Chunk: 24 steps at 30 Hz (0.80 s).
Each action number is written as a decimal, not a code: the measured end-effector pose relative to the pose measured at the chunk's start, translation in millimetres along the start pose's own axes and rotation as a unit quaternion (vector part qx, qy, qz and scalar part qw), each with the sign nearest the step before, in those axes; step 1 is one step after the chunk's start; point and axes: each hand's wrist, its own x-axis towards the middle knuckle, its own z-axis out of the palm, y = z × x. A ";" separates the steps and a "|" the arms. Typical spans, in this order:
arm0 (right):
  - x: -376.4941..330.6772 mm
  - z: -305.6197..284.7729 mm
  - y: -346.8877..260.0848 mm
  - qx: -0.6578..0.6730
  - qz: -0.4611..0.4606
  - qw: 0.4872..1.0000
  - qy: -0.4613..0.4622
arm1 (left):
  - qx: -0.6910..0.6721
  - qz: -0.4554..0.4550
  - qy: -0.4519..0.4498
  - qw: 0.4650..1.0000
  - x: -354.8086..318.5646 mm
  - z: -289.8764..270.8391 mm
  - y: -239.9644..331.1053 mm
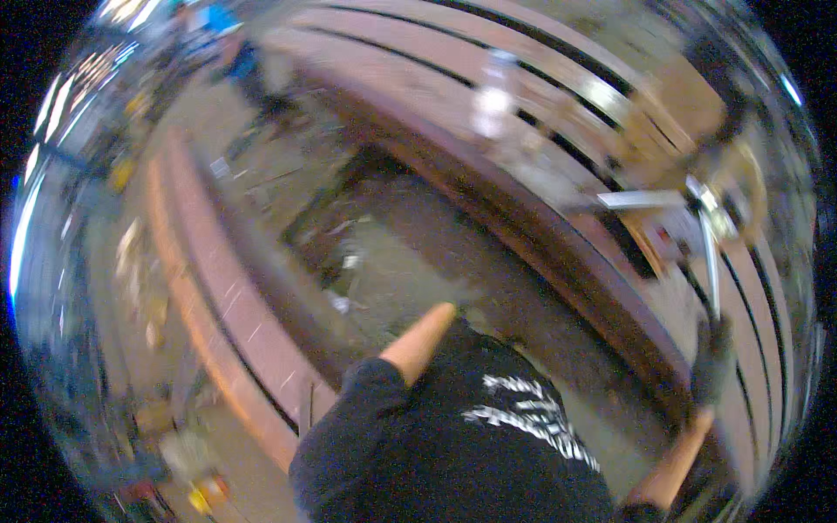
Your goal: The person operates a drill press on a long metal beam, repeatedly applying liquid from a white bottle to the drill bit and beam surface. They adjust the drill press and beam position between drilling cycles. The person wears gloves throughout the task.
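Observation:
My right hand [712,362], in a dark glove, is closed around the end of a silver metal bar tool [711,270] over the slatted table. The bar meets a bright metal joint [713,209] at its far end, and a flat silver arm [641,200] sticks out leftward from there. Blur hides what kind of tool it is. My left forearm [420,343] is bent in front of my black shirt. Its hand blends into the dark cloth, so its fingers cannot be made out.
A clear plastic bottle [493,96] stands on the brown slatted table [392,57]. Beyond the tool lies a cardboard box [684,96]. A brown bench [235,322] runs along the left. Another person [231,52] is at the far left. Small litter [349,261] dots the ground.

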 end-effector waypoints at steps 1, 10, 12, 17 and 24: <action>10.8 4.1 1.3 -0.038 0.046 0.998 -0.036 | -0.018 -0.015 0.015 1.000 -4.3 -4.2 -12.4; 119.1 301.4 -172.3 0.618 -0.051 0.781 -0.078 | -0.154 -0.057 0.047 0.985 9.7 13.3 -42.3; 121.8 240.2 -259.2 0.705 -0.082 0.694 -0.122 | -0.246 -0.041 0.048 0.967 -17.5 6.8 -28.9; 114.9 272.1 -131.9 0.446 -0.114 0.888 -0.002 | 0.086 -0.060 0.035 0.994 -12.5 -14.1 1.0; 4.4 82.1 93.8 0.143 -0.121 0.980 0.069 | 0.018 -0.064 0.009 0.998 -9.5 8.8 21.3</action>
